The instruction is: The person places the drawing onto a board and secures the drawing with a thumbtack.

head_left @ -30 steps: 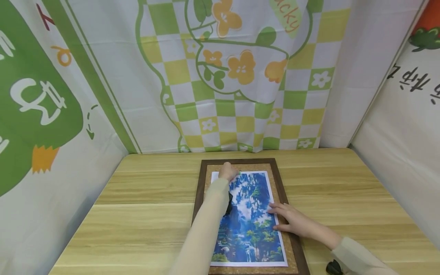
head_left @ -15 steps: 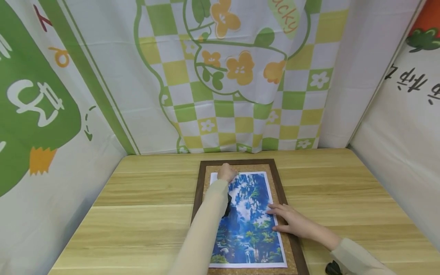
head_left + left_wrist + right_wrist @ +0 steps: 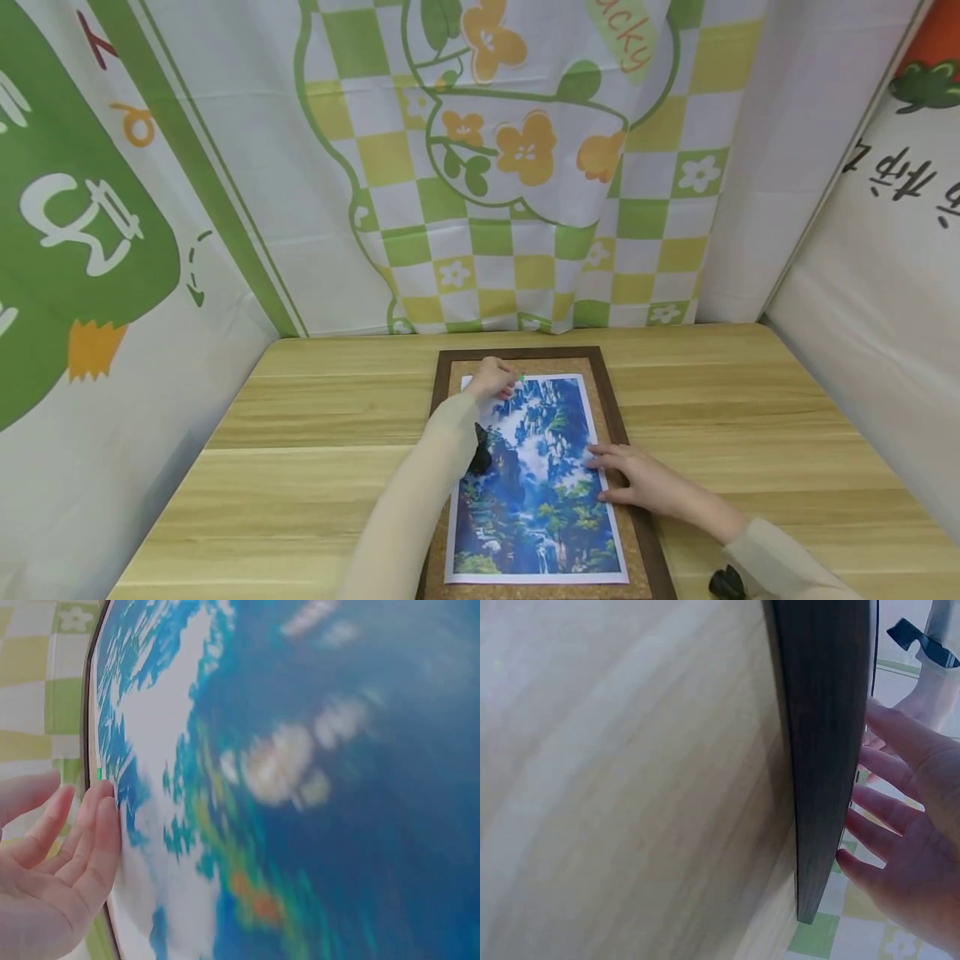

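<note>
A landscape print (image 3: 536,500) with a white border lies on a cork board (image 3: 637,554) in a dark brown wooden frame (image 3: 618,427). At the print's top edge sits a small green pushpin (image 3: 522,377), also seen as a green spot (image 3: 98,773) in the left wrist view. My left hand (image 3: 491,377) is just left of it, fingers loosely bent and thumb apart; whether a fingertip touches the pin I cannot tell. My right hand (image 3: 637,482) rests with spread fingers on the print's right edge, over the frame. In the right wrist view, that hand (image 3: 915,817) is beside the dark frame.
The board lies on a light wooden table (image 3: 322,467). Behind it hangs a green, yellow and white checked curtain (image 3: 517,250); printed cloth (image 3: 225,275) hangs at both sides. A black wrist device (image 3: 480,450) is on the left wrist, another (image 3: 727,583) near the right sleeve.
My left hand has drawn slightly back from the print's top edge and its forearm has swung left, uncovering more of the print and the green pushpin. The right hand has stayed put.
</note>
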Demonstrator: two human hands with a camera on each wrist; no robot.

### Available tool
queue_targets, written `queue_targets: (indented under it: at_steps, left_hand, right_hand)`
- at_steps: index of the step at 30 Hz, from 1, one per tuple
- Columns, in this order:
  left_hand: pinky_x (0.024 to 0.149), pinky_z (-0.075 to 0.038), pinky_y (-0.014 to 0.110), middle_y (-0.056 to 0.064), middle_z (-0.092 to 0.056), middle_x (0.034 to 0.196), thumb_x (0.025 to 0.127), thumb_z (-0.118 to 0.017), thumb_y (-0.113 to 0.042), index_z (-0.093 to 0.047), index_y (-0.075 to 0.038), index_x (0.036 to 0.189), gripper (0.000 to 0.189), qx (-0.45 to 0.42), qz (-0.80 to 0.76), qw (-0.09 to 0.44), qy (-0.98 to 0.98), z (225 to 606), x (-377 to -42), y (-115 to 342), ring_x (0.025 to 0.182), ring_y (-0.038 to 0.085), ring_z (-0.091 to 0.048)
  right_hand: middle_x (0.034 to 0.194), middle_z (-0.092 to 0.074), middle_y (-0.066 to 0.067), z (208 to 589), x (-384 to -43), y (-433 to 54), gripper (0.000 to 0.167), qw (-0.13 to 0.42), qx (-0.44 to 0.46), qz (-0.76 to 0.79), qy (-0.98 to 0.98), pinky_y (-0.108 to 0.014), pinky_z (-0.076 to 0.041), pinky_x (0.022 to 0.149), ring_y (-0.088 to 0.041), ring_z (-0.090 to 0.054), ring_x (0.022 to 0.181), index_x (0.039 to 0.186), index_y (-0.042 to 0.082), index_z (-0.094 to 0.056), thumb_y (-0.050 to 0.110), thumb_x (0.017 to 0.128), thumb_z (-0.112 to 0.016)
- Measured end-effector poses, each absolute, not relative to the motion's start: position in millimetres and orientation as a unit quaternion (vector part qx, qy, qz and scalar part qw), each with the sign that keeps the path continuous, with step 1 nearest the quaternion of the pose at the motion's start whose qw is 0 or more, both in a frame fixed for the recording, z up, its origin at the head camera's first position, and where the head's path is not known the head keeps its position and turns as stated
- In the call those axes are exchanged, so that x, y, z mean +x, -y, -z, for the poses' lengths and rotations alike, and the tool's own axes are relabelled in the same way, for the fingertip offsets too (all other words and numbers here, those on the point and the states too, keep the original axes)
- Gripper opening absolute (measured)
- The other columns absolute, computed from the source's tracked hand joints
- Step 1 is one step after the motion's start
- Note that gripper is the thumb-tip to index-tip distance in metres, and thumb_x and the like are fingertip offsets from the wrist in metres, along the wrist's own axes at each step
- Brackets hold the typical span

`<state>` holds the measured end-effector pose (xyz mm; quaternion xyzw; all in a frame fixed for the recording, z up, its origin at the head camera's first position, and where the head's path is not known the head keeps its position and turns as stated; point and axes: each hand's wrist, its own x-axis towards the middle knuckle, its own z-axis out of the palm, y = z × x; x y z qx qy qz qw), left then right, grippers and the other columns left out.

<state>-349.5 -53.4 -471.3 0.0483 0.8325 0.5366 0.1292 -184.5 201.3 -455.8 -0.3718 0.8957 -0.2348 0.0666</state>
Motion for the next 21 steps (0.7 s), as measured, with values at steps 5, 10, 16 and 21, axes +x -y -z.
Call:
queue_targets:
  at_steps: [5,10,16,21]
  left_hand:
    - [0.057,-0.051,0.032,0.017,-0.06,0.091,0.089,-0.05,-0.008,-0.059,0.005,0.104,0.022,0.079,-0.476,0.149,-0.863,438.1,-322.4,57.6,0.065,0.025,-0.058]
    - [0.061,-0.049,0.029,0.015,-0.059,0.092,0.089,-0.052,-0.011,-0.059,0.003,0.102,0.021,0.154,-0.384,0.117,-0.903,418.5,-302.8,66.0,0.075,0.024,-0.058]
    - [0.072,-0.047,0.036,0.014,-0.058,0.1,0.089,-0.052,-0.015,-0.058,0.0,0.106,0.024,0.203,-0.283,0.059,-0.936,405.0,-284.0,79.6,0.091,0.026,-0.056]
    - [0.086,-0.043,0.042,0.015,-0.054,0.111,0.088,-0.055,-0.019,-0.058,-0.002,0.109,0.027,0.219,-0.231,-0.011,-0.948,396.4,-265.4,99.6,0.105,0.03,-0.05]
  right_hand:
    - [0.127,-0.045,-0.02,452.0,-186.5,-201.9,0.038,0.072,-0.357,0.245,-0.898,-0.047,-0.041,0.087,-0.037,-0.044,0.113,0.115,0.003,-0.057,0.025,0.084,-0.06]
    - [0.121,-0.05,-0.018,448.6,-189.5,-205.9,0.035,0.044,-0.338,0.242,-0.908,-0.046,-0.042,0.085,-0.035,-0.048,0.109,0.113,0.002,-0.057,0.019,0.084,-0.06]
    - [0.116,-0.054,-0.019,445.8,-194.0,-212.6,0.036,-0.022,-0.328,0.222,-0.918,-0.046,-0.043,0.086,-0.035,-0.051,0.106,0.113,-0.001,-0.056,0.015,0.081,-0.063]
    - [0.117,-0.054,-0.021,441.5,-195.1,-220.9,0.041,-0.064,-0.304,0.214,-0.926,-0.05,-0.041,0.086,-0.037,-0.05,0.106,0.117,-0.001,-0.055,0.019,0.081,-0.063]
